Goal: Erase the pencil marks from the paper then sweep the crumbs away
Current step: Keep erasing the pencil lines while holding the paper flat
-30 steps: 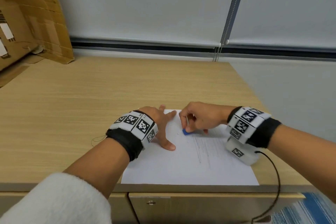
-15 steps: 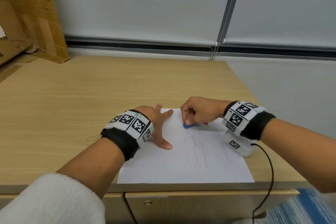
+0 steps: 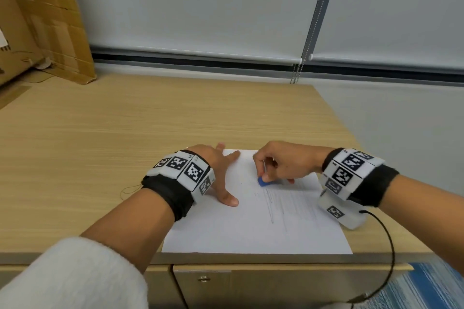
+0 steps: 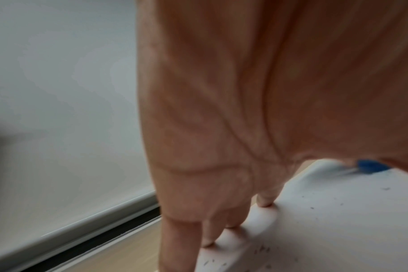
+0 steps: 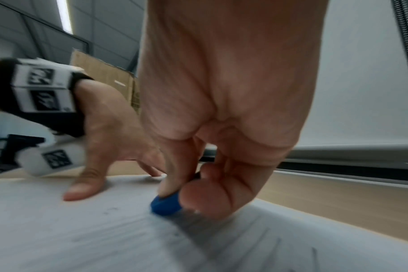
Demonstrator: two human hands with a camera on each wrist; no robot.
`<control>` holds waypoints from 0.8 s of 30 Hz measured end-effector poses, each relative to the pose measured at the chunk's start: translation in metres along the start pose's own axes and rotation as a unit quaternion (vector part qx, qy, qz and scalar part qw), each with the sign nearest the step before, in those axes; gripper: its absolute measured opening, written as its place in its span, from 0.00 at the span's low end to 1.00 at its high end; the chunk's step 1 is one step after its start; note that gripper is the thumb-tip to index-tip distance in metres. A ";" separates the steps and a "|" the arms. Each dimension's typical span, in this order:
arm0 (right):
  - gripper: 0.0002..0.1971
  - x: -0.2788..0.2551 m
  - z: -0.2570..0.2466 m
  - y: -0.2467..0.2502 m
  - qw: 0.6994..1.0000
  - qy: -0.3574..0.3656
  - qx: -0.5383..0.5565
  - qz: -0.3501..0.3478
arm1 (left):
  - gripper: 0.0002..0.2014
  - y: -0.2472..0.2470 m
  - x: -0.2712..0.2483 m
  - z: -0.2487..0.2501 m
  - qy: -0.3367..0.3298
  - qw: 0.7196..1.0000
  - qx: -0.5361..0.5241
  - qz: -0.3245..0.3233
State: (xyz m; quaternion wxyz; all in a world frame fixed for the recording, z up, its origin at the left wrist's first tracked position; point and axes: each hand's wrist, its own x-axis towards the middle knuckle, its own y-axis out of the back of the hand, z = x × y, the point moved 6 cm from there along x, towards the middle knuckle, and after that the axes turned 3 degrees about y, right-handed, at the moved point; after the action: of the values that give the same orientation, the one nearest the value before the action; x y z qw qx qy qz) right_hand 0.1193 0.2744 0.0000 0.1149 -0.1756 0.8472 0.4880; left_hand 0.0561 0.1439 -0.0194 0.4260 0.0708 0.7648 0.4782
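A white sheet of paper [image 3: 246, 228] lies at the desk's front edge, with faint pencil lines [image 3: 276, 204] down its right half. My right hand [image 3: 278, 165] pinches a small blue eraser [image 3: 263, 181] [image 5: 167, 204] and presses it onto the paper at the top of the lines. My left hand [image 3: 221, 175] lies flat on the sheet's upper left, fingers spread, thumb [image 3: 229, 199] pointing toward me. Dark eraser crumbs [image 4: 263, 250] dot the paper near the left fingertips [image 4: 264, 202], and the eraser [image 4: 370, 166] shows blurred behind them.
The wooden desk [image 3: 125, 138] stretches left and back. Cardboard [image 3: 45, 27] leans against the wall at the far left. A black cable [image 3: 386, 246] runs from my right wrist over the desk's front edge. Window blinds [image 3: 200, 7] stand behind the desk.
The right hand's eraser has shifted slightly on the paper, at the top of the pencil lines. The left hand stays flat on the sheet. The head view has drifted a little.
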 end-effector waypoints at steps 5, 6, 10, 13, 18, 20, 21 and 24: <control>0.03 -0.002 -0.002 0.001 1.000 0.002 0.000 0.025 | 0.63 0.000 0.002 0.000 0.003 1.000 0.007 0.006; 0.04 -0.003 0.001 0.002 0.998 -0.004 0.006 0.055 | 0.63 0.000 0.002 0.000 0.002 1.000 0.006 0.005; 0.04 -0.016 -0.003 -0.013 1.000 -0.001 0.019 0.007 | 0.64 0.000 0.002 0.000 0.005 1.000 0.006 0.005; 0.04 -0.019 -0.011 -0.016 0.999 0.007 0.006 -0.042 | 0.64 0.000 0.002 0.000 0.007 1.000 0.004 0.000; 0.04 -0.026 -0.008 -0.017 0.999 -0.004 0.031 0.025 | 0.64 0.000 0.000 0.000 0.005 1.000 0.008 -0.001; 0.03 -0.036 -0.013 -0.029 0.999 0.007 0.022 -0.034 | 0.64 0.000 -0.001 0.000 0.005 1.000 0.009 -0.002; 0.02 -0.038 -0.016 -0.031 0.998 0.013 0.017 -0.054 | 0.64 0.001 -0.001 0.000 0.006 1.000 0.007 -0.004; 0.03 -0.035 -0.015 -0.024 1.000 0.014 0.015 -0.013 | 0.64 0.002 0.000 0.000 0.011 1.000 0.005 -0.010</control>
State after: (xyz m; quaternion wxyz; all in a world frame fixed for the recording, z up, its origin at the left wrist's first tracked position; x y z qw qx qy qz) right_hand 0.1610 0.2567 0.0014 0.1125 -0.1915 0.8537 0.4710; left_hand 0.0555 0.1444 -0.0180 0.4223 0.0599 0.7726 0.4703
